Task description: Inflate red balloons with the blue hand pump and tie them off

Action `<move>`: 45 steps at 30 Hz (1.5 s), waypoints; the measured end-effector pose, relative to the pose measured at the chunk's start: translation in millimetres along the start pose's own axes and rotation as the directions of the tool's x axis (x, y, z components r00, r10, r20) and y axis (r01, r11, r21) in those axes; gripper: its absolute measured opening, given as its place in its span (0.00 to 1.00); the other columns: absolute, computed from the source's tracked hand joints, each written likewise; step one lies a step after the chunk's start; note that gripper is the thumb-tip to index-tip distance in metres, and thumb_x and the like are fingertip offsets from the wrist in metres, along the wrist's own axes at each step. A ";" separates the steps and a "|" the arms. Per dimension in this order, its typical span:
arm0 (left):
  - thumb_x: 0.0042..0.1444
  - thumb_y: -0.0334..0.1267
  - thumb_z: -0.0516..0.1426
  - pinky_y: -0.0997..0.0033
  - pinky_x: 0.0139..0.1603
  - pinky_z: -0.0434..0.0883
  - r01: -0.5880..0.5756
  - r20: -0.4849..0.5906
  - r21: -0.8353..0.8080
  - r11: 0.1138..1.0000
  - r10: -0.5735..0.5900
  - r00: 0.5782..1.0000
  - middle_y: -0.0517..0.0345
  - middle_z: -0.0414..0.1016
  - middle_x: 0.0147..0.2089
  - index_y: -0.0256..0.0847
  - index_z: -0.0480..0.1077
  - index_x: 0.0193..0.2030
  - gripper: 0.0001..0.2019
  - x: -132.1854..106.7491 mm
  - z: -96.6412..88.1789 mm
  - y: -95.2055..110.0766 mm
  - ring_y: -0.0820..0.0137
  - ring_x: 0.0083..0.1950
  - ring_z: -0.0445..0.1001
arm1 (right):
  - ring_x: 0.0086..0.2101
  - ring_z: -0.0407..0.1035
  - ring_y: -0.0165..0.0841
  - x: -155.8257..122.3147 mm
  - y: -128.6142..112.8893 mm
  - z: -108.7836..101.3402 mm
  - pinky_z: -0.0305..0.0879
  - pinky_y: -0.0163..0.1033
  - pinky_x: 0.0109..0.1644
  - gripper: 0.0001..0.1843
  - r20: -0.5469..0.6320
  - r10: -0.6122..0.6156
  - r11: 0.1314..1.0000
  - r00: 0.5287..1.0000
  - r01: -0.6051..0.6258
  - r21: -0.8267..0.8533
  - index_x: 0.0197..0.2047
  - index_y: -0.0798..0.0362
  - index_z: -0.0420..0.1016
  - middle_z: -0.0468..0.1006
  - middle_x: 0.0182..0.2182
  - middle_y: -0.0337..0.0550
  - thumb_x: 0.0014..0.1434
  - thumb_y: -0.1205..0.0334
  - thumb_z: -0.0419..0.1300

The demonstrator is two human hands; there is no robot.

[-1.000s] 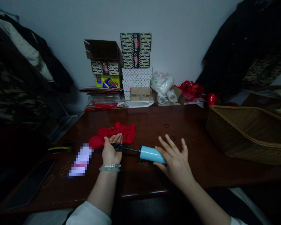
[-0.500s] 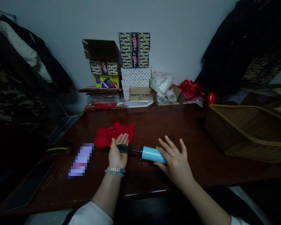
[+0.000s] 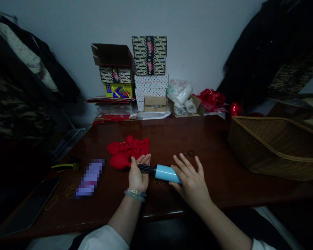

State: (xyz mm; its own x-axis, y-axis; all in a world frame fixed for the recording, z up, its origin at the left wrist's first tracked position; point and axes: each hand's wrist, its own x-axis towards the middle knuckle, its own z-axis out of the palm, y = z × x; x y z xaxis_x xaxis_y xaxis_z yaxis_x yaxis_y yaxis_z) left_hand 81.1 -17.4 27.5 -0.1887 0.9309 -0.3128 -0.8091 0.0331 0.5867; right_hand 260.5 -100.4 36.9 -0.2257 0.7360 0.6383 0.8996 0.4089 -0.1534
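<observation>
A light-blue balloon pump (image 3: 167,173) with a black ribbed end is held level above the table between my two hands. My left hand (image 3: 139,175), palm up, has the black end across it, with the thumb on one side and the fingers stretched on the other. My right hand (image 3: 191,184) holds the blue barrel between thumb and palm, several fingers spread outward. Just left of the black end is a red balloon (image 3: 120,161), its neck reaching toward my left hand; whether it sits on the nozzle is hidden. More red balloons (image 3: 135,144) lie heaped behind it.
A wicker basket (image 3: 271,146) stands at the right. Black rubber bands (image 3: 191,153) lie beyond my right hand. On the left are a dark tablet or phone (image 3: 32,206), yellow bands (image 3: 51,202) and a blurred purple item (image 3: 90,178). Stacked boxes (image 3: 150,66) line the wall.
My left hand has moved right, toward my right hand, and the black rod between handle and barrel has slid in. The red balloon at the black end has shifted slightly right.
</observation>
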 end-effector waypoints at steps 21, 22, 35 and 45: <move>0.66 0.44 0.46 0.61 0.46 0.75 -0.117 -0.260 -0.135 0.984 0.078 0.962 0.59 0.67 0.17 0.37 0.62 0.21 0.23 12.3 9.0 60.5 0.69 0.30 0.78 | 0.64 0.52 0.46 11.6 4.6 -13.4 0.32 0.66 0.66 0.22 -0.012 -0.016 1.000 1.000 0.015 -0.027 0.52 0.48 0.72 0.64 0.62 0.45 0.56 0.50 0.63; 0.66 0.44 0.46 0.61 0.46 0.75 -0.116 -0.262 -0.139 0.983 0.076 0.962 0.59 0.67 0.17 0.37 0.62 0.21 0.23 13.1 8.5 61.8 0.70 0.30 0.78 | 0.64 0.52 0.46 11.7 5.5 -14.6 0.32 0.66 0.67 0.23 -0.011 -0.014 1.000 1.000 0.014 -0.027 0.52 0.47 0.72 0.64 0.62 0.45 0.55 0.50 0.63; 0.66 0.42 0.46 0.60 0.48 0.74 -0.027 -0.180 -0.128 0.991 0.004 0.984 0.55 0.71 0.22 0.36 0.65 0.24 0.20 22.8 -4.6 42.2 0.67 0.35 0.79 | 0.62 0.56 0.45 4.8 16.2 -23.0 0.39 0.65 0.66 0.22 0.093 -0.034 0.994 0.995 0.043 -0.099 0.53 0.49 0.72 0.67 0.60 0.47 0.56 0.54 0.62; 0.65 0.42 0.48 0.60 0.48 0.74 0.055 -0.070 -0.065 0.996 -0.060 0.996 0.50 0.73 0.25 0.35 0.67 0.26 0.19 8.6 -1.6 15.3 0.63 0.39 0.79 | 0.60 0.59 0.45 3.8 2.9 -17.5 0.44 0.62 0.65 0.20 0.068 -0.026 0.996 0.997 0.031 -0.081 0.53 0.51 0.72 0.70 0.57 0.49 0.56 0.59 0.61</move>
State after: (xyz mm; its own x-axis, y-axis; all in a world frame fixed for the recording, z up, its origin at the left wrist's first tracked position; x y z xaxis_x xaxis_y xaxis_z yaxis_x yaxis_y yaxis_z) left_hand 66.3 -9.5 32.6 -0.1786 0.8993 -0.3991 -0.8527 0.0609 0.5189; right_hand 268.8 -105.9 52.0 -0.2736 0.7600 0.5895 0.9194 0.3867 -0.0718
